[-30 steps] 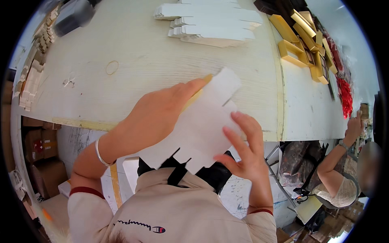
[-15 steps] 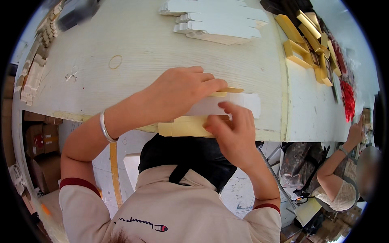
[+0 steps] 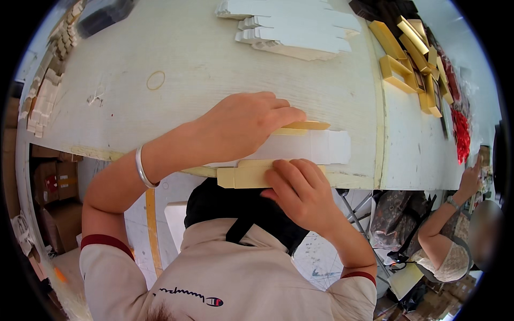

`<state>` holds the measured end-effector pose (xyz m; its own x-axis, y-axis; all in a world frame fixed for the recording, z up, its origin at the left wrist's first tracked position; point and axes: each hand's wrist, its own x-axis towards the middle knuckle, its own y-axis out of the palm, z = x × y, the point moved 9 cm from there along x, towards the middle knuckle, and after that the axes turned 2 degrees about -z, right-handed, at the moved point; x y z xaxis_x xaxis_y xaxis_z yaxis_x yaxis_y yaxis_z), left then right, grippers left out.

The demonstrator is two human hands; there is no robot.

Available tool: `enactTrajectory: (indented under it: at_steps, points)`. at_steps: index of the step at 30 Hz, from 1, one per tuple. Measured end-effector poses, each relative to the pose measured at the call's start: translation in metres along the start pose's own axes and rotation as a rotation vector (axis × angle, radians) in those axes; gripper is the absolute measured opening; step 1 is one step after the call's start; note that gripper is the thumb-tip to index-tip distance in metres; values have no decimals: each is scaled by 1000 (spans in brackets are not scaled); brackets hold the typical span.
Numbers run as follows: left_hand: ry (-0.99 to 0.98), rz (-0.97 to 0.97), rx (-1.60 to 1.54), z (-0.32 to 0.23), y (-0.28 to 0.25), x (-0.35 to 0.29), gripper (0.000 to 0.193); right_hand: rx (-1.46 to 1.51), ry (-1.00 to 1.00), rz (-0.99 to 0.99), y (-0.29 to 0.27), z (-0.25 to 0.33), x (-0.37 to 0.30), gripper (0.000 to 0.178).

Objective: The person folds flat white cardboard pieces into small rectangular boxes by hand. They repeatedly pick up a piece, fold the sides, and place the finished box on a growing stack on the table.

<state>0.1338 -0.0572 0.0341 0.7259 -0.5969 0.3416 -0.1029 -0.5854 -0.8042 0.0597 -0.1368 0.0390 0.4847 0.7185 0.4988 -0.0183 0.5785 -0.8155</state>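
The unfolded white-and-gold carton blank [image 3: 316, 148] is lying along the near edge of the worktable [image 3: 128, 115], its long side running parallel to that edge, which is likely keeping both long gold panels within reach. The left hand [image 3: 241, 124] is arching over the blank, fingers bent toward the far gold panel [image 3: 310, 126], probably steadying it; the fingertips are hiding behind the knuckles, so I cannot tell whether they are gripping. The right hand [image 3: 301, 191] is closing on the near gold panel [image 3: 243, 177], fingers lying over its face, the panel jutting past the table edge, where the hand is getting room beneath. Flat white cartons [image 3: 300, 32] are lying stacked beyond, leaving working space between.
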Motion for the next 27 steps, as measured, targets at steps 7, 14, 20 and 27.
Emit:
enactTrajectory:
  at_steps: [7,14,20,27]
  points:
    - [8,28,-37,-8,0,-3,40,65,64,26,-2,-1,0,21]
    - [-13,-14,-87,-9,-3,-4,36,89,137,137,17,-32,20,13]
    - [-45,100,-21,-12,-14,-16,29,-71,98,152,16,-28,18,13]
    - [-92,103,192,-32,-5,-49,29,-97,59,213,-2,-24,14,14]
